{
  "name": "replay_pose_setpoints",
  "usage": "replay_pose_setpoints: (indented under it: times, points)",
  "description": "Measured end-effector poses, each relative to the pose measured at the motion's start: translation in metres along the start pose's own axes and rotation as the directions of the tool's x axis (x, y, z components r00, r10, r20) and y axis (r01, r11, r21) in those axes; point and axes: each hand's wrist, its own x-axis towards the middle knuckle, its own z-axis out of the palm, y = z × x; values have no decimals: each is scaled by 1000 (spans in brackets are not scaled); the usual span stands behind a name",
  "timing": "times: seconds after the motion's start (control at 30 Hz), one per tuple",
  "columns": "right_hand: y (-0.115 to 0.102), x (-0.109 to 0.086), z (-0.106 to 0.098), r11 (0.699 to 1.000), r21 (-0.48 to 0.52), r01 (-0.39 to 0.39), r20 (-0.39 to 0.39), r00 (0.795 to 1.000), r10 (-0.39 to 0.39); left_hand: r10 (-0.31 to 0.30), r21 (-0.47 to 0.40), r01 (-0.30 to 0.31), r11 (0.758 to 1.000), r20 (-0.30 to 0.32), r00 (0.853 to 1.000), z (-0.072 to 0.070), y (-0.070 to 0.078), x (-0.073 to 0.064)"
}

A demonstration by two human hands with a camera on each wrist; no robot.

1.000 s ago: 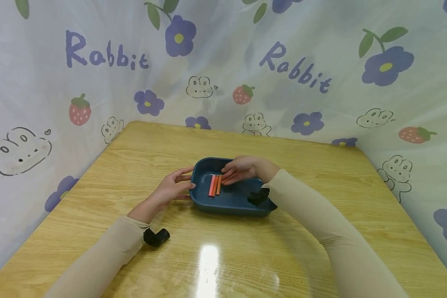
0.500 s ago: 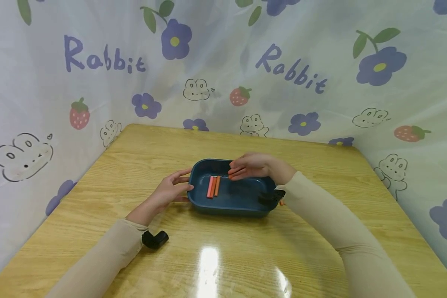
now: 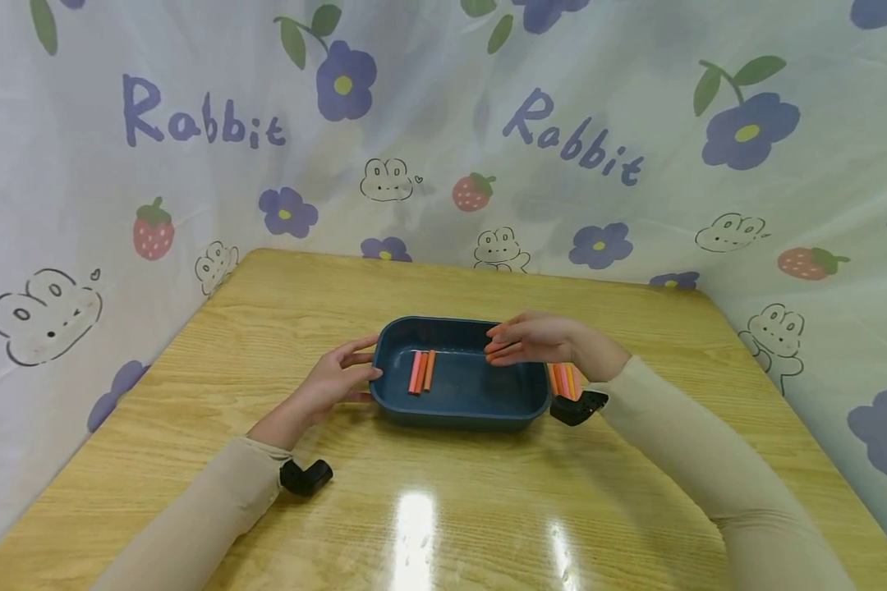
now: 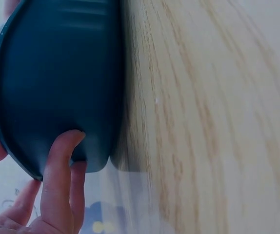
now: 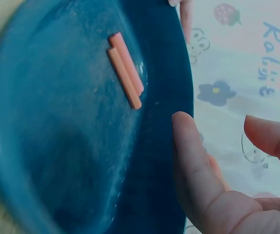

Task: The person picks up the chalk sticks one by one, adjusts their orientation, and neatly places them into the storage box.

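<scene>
A dark blue plastic box (image 3: 458,420) with rounded corners stands on the table. My left hand (image 3: 333,377) holds its left end, one fingertip over the rim and other fingers against the outer wall, as the left wrist view shows. Inside the box, near that end, lie a pink stick (image 3: 415,373), a red-orange one (image 3: 421,376) and an orange one (image 3: 429,371), short and chalk-like, side by side. Above the box's right end is my right hand (image 3: 543,336), holding nothing; its thumb and fingers stand apart in the right wrist view.
Beside the box's right end, several more orange, pink and yellow sticks (image 3: 564,381) lie in a row on the table, partly hidden by the right hand. The wooden table (image 3: 325,287) is bordered by a patterned curtain (image 3: 429,107) at the back and sides.
My right hand has moved right, away from the three sticks in the box. The sticks beyond the box's right end have come into view. My left hand stays at the box.
</scene>
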Motion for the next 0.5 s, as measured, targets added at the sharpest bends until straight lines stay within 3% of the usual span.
replay_pose_setpoints:
  times: [0.5]
  points:
    - [10,-32,-22,998,40,58,-12,998,-58,6,-7,-6,1000,-2,1000,0,-1,-1]
